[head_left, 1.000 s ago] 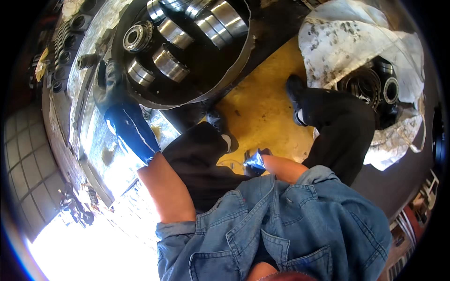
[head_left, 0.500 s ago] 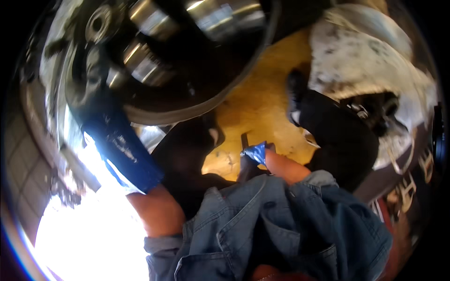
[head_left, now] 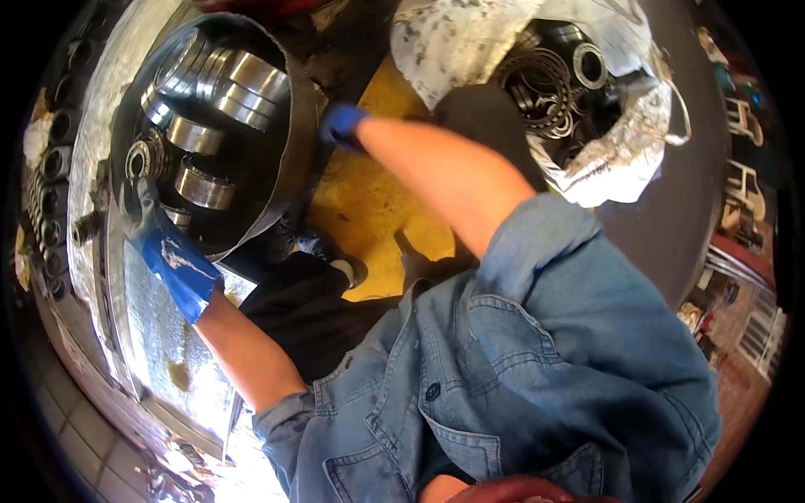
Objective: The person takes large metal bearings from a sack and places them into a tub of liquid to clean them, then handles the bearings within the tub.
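My left hand (head_left: 159, 239), in a dirty blue glove, is at the near left rim of a round dark drum (head_left: 295, 138). Its fingers look closed over the rim, partly in shadow, just below a small ball bearing (head_left: 144, 158). Inside the drum lie several shiny steel bearing rings, among them a wide stack (head_left: 249, 88) and a shorter ring (head_left: 205, 184). My right hand (head_left: 342, 127), also blue-gloved, is stretched forward just right of the drum. Motion smears its fingers, so its grip cannot be read.
A stained white sack (head_left: 616, 172) holding several bearings and rings stands to the right. Yellow floor (head_left: 373, 226) shows between my legs. Dark cylindrical parts (head_left: 57, 163) line the far left edge. A bright metal sheet (head_left: 172, 327) lies below my left forearm.
My right hand has gone from low between my legs up and forward to beside the drum. The view has shifted, showing more of the drum and sack. My left hand stays at the rim.
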The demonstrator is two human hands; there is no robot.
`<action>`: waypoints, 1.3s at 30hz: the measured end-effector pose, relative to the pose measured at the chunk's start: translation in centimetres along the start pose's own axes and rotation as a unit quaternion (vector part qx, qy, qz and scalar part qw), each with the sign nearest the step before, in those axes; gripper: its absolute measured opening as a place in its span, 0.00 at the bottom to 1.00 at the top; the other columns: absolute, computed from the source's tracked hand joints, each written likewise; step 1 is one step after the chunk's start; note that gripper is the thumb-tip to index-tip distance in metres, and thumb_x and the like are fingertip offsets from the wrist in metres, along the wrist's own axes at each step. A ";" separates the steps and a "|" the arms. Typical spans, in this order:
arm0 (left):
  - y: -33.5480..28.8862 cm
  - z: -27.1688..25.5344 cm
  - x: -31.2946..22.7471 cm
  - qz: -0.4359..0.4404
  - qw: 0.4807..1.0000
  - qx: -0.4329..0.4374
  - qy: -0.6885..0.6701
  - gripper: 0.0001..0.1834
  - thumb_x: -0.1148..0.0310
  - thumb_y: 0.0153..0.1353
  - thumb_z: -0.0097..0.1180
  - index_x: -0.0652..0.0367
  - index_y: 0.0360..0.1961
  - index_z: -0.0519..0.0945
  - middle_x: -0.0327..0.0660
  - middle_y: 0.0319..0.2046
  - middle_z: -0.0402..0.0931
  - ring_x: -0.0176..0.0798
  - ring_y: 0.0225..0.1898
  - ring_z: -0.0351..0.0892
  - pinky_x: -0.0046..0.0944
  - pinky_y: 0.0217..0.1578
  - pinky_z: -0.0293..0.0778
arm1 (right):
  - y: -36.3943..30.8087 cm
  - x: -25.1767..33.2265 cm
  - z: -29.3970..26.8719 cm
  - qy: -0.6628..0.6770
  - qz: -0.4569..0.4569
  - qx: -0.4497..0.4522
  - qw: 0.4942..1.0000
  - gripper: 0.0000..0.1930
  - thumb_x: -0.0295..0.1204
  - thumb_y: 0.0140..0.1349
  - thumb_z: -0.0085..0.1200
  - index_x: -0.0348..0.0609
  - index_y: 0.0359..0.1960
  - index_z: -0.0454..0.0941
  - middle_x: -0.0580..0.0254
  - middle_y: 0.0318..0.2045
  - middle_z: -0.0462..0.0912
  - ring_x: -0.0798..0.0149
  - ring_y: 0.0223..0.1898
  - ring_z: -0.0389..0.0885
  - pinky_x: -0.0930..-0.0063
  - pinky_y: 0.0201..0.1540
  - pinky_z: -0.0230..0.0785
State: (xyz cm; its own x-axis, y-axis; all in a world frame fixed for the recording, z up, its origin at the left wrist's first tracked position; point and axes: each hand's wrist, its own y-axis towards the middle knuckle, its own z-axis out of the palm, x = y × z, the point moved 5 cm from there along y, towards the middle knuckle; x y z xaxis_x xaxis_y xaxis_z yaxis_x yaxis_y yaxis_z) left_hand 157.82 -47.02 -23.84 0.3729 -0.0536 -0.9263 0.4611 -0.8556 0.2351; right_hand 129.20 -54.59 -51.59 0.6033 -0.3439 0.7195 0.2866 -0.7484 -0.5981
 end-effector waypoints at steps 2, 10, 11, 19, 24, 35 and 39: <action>-1.5 -0.8 -1.2 0.009 1.000 -0.004 0.010 0.29 0.57 0.71 0.54 0.71 0.63 0.72 0.55 0.61 0.73 0.50 0.62 0.74 0.47 0.64 0.70 | 0.2 8.6 -7.1 0.130 -0.029 -0.004 0.991 0.08 0.29 0.58 0.53 0.42 0.23 0.81 0.55 0.20 0.80 0.58 0.18 0.75 0.60 0.19 0.62; -4.7 -2.9 -1.8 0.010 0.996 -0.005 0.085 0.28 0.58 0.73 0.51 0.70 0.64 0.72 0.54 0.63 0.72 0.49 0.63 0.74 0.45 0.65 0.69 | -10.0 11.2 -25.8 -0.484 -0.265 -0.427 0.716 0.11 0.35 0.63 0.54 0.43 0.42 0.80 0.52 0.37 0.84 0.53 0.40 0.82 0.50 0.42 0.71; -4.2 -3.8 -2.1 0.016 0.993 -0.008 0.113 0.28 0.58 0.73 0.50 0.70 0.64 0.72 0.54 0.63 0.72 0.49 0.64 0.74 0.45 0.66 0.69 | -8.4 7.5 -23.6 -0.565 -0.259 -0.418 0.663 0.12 0.35 0.64 0.54 0.43 0.44 0.80 0.52 0.40 0.85 0.53 0.43 0.83 0.49 0.45 0.73; -0.2 -1.8 -1.5 0.031 0.965 -0.005 0.260 0.26 0.59 0.74 0.47 0.68 0.65 0.72 0.53 0.64 0.71 0.47 0.64 0.73 0.43 0.66 0.68 | -3.4 -24.5 -9.6 -0.521 -0.320 -0.194 0.767 0.27 0.34 0.59 0.53 0.41 0.61 0.73 0.44 0.61 0.75 0.46 0.65 0.71 0.43 0.68 0.62; 0.1 0.0 2.4 0.014 0.938 0.010 0.346 0.26 0.59 0.75 0.46 0.67 0.65 0.72 0.52 0.65 0.70 0.47 0.65 0.72 0.42 0.67 0.68 | 2.9 -27.4 -24.0 -0.637 -0.032 -0.241 0.731 0.14 0.37 0.65 0.57 0.43 0.45 0.85 0.52 0.40 0.87 0.56 0.40 0.87 0.57 0.42 0.80; 1.2 1.1 2.4 0.027 0.908 0.027 0.418 0.24 0.60 0.77 0.42 0.65 0.66 0.72 0.50 0.66 0.69 0.45 0.66 0.71 0.40 0.68 0.67 | 7.8 -29.4 -31.7 -0.391 0.216 -0.161 0.880 0.17 0.34 0.55 0.58 0.50 0.47 0.87 0.50 0.52 0.85 0.48 0.52 0.85 0.56 0.54 0.77; 0.0 0.7 0.9 0.058 0.891 0.059 0.446 0.24 0.60 0.78 0.40 0.64 0.66 0.72 0.50 0.67 0.69 0.44 0.67 0.71 0.39 0.69 0.66 | 3.2 -19.9 -26.4 -0.558 0.048 -0.052 0.827 0.13 0.33 0.35 0.70 0.47 0.26 0.86 0.51 0.30 0.87 0.54 0.34 0.87 0.66 0.38 0.80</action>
State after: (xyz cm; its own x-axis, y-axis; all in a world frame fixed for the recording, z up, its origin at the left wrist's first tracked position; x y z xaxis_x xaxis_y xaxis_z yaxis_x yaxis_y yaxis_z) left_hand 157.57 -47.42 -24.85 0.9289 0.2402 -0.2818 0.3093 -0.9218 0.2339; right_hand 98.54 -65.11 -58.49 0.9471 0.2894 -0.1386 0.1665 -0.8124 -0.5588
